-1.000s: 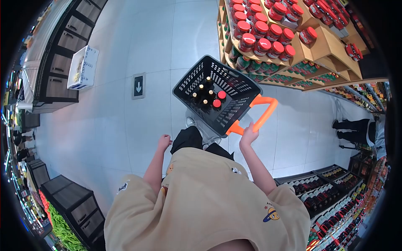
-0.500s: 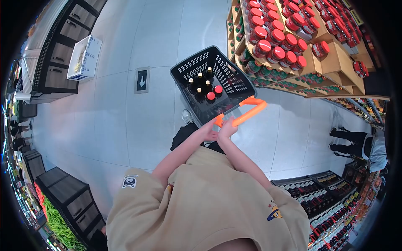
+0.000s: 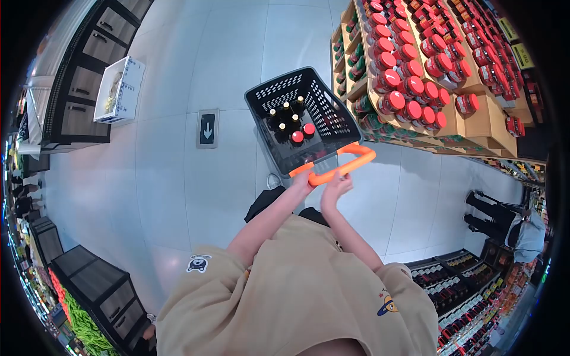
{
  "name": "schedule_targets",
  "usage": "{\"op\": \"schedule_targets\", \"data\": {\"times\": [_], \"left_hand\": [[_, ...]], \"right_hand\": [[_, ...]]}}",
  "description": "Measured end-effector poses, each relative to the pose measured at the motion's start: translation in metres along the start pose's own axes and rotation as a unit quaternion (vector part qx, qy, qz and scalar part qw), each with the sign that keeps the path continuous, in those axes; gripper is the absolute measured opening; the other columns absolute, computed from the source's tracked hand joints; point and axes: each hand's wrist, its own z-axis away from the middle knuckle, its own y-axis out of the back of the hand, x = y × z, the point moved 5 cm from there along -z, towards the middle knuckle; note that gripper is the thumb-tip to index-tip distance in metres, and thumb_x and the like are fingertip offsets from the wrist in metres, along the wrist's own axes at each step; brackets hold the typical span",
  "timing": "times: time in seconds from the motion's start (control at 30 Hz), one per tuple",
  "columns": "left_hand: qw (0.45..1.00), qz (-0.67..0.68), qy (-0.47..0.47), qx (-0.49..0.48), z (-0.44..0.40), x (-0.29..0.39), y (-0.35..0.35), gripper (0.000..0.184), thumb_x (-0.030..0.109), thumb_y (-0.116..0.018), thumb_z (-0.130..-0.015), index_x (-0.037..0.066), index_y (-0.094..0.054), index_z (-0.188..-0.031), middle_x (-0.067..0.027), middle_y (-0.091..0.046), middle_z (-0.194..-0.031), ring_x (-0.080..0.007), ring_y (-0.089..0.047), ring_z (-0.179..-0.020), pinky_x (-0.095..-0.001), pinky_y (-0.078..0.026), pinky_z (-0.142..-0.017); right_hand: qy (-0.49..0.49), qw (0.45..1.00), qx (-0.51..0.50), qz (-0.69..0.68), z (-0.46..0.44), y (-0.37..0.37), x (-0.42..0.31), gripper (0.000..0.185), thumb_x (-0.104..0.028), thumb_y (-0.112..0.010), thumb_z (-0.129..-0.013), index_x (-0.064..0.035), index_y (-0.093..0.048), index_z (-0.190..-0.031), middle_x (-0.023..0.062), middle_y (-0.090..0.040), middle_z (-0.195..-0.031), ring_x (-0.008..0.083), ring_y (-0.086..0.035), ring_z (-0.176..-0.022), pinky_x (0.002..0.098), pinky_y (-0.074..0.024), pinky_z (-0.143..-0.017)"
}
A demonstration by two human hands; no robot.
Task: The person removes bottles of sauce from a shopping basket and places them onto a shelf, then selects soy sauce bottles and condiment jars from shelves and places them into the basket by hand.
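A black shopping basket (image 3: 279, 160) with perforated sides stands tilted in front of me, its orange handle (image 3: 359, 159) reaching toward me. Inside it are several dark bottles with gold tops (image 3: 281, 127) and two red-capped jars (image 3: 309, 129). My left hand (image 3: 304, 180) is closed around the near left part of the handle. Just under the handle's bar, my right hand (image 3: 336, 190) has its fingers loosely bent and apart, close to the bar and holding nothing.
A wooden display rack (image 3: 475, 130) with red-lidded jars (image 3: 390, 102) stands close to the basket's right. To the left, a white box (image 3: 127, 89) sits by dark cabinets (image 3: 89, 59). Bottle shelves (image 3: 451, 267) are at lower right, where a person (image 3: 504, 222) stands. A floor arrow (image 3: 207, 129) lies ahead.
My left hand has taken hold of the handle. My right hand has let go and moved right. The jar rack and floor arrow have shifted slightly down in view.
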Motion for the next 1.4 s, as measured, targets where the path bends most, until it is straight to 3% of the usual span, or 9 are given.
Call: {"op": "schedule_targets", "data": {"times": [0.13,0.2,0.3,0.33,1.0,1.07,1.17,1.3,1.4], "left_hand": [[0.997,-0.063,-0.045,0.016,0.001,0.044,-0.012,0.030,0.001,-0.040,-0.085,0.004,-0.039,-0.115,-0.0116,-0.048,-0.098,-0.0223,-0.055,-0.074,-0.0413,-0.052,-0.065],[0.995,-0.085,-0.046,0.037,-0.001,0.065,-0.021,0.030,0.000,-0.040,-0.085,0.005,-0.040,-0.115,-0.0109,-0.048,-0.098,-0.0221,-0.055,-0.074,-0.0410,-0.052,-0.065],[0.988,-0.122,-0.074,0.065,-0.004,0.088,-0.033,0.026,0.002,-0.042,-0.084,0.004,-0.043,-0.110,-0.0100,-0.048,-0.093,-0.0211,-0.055,-0.075,-0.0396,-0.051,-0.065],[0.983,-0.137,-0.102,0.073,-0.005,0.095,-0.037,0.023,0.004,-0.043,-0.083,0.003,-0.045,-0.106,-0.0097,-0.049,-0.088,-0.0202,-0.055,-0.074,-0.0385,-0.050,-0.066],[0.940,-0.324,-0.100,0.041,-0.055,0.319,-0.138,0.038,0.022,-0.050,-0.078,-0.004,-0.048,-0.106,-0.0215,-0.051,-0.103,-0.0360,-0.057,-0.090,-0.0476,-0.051,-0.071],[0.715,-0.573,-0.345,0.205,-0.037,0.354,-0.166,0.047,0.032,-0.048,-0.080,-0.003,-0.047,-0.112,-0.0252,-0.053,-0.104,-0.0407,-0.056,-0.091,-0.0461,-0.048,-0.079],[0.566,-0.657,-0.448,0.217,-0.002,0.360,-0.219,0.046,0.034,-0.050,-0.080,-0.002,-0.052,-0.109,-0.0278,-0.053,-0.105,-0.0414,-0.055,-0.092,-0.0434,-0.045,-0.082],[0.369,-0.779,-0.487,0.141,0.014,0.335,-0.281,0.039,0.031,-0.042,-0.083,0.003,-0.065,-0.068,-0.0199,-0.061,-0.069,-0.0351,-0.060,-0.066,-0.0436,-0.047,-0.064],[0.365,-0.729,-0.559,0.154,0.015,0.348,-0.301,0.039,0.028,-0.041,-0.083,0.005,-0.064,-0.062,-0.0165,-0.058,-0.057,-0.0340,-0.059,-0.054,-0.0435,-0.047,-0.056]], "right_hand": [[0.307,0.926,-0.023,0.219,-0.060,0.000,-0.101,0.044,-0.022,-0.061,-0.075,-0.0011,-0.043,-0.110,0.0205,-0.038,-0.118,0.0339,-0.029,-0.115,0.0452,-0.0240,-0.096],[0.496,0.825,-0.128,0.239,-0.069,-0.026,-0.145,0.032,-0.029,-0.059,-0.075,-0.0017,-0.057,-0.092,0.0191,-0.055,-0.097,0.0306,-0.050,-0.095,0.0429,-0.0361,-0.086],[0.307,0.741,-0.390,0.452,-0.098,-0.073,-0.099,0.031,-0.031,-0.054,-0.077,-0.0036,-0.063,-0.066,0.0131,-0.059,-0.062,0.0306,-0.057,-0.061,0.0403,-0.0433,-0.062],[0.394,0.773,-0.305,0.392,-0.102,-0.078,-0.100,0.043,-0.034,-0.049,-0.078,-0.0056,-0.059,-0.048,0.0131,-0.050,-0.044,0.0306,-0.052,-0.043,0.0405,-0.0408,-0.048],[0.351,0.832,-0.255,0.345,-0.185,-0.243,-0.197,0.036,-0.028,-0.046,-0.071,-0.0014,-0.062,-0.055,0.0170,-0.055,-0.050,0.0316,-0.057,-0.046,0.0407,-0.0463,-0.049],[0.336,0.841,-0.261,0.334,-0.196,-0.255,-0.206,0.036,-0.028,-0.047,-0.072,-0.0014,-0.062,-0.054,0.0175,-0.055,-0.050,0.0317,-0.058,-0.047,0.0404,-0.0468,-0.048],[0.332,0.845,-0.264,0.324,-0.213,-0.271,-0.214,0.035,-0.028,-0.047,-0.071,-0.0015,-0.062,-0.053,0.0175,-0.056,-0.050,0.0312,-0.058,-0.047,0.0404,-0.0469,-0.048],[0.322,0.856,-0.250,0.317,-0.232,-0.294,-0.218,0.036,-0.029,-0.048,-0.072,-0.0028,-0.062,-0.053,0.0170,-0.057,-0.051,0.0312,-0.059,-0.048,0.0399,-0.0470,-0.048],[0.306,0.854,-0.260,0.330,-0.248,-0.311,-0.225,0.036,-0.030,-0.047,-0.074,-0.0039,-0.063,-0.054,0.0160,-0.058,-0.052,0.0306,-0.060,-0.050,0.0391,-0.0471,-0.049]]}}
